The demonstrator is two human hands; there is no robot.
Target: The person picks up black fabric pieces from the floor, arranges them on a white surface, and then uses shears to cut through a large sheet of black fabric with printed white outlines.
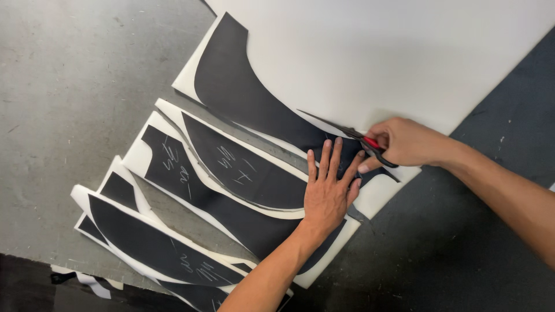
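My right hand (404,141) grips red-handled scissors (354,136), whose blades point left along the edge of a curved black pattern piece (243,92) lying on a large white foam sheet (376,52). My left hand (328,190) lies flat, fingers spread, pressing the black pieces down just below the scissors. A second black piece with chalk marks (243,167) sits on white foam under that hand's fingertips.
Several more black pieces backed with white foam (156,248) fan out at the lower left over a grey concrete floor (75,115). Dark matting (462,248) covers the lower right. White scraps (95,286) lie near the bottom left edge.
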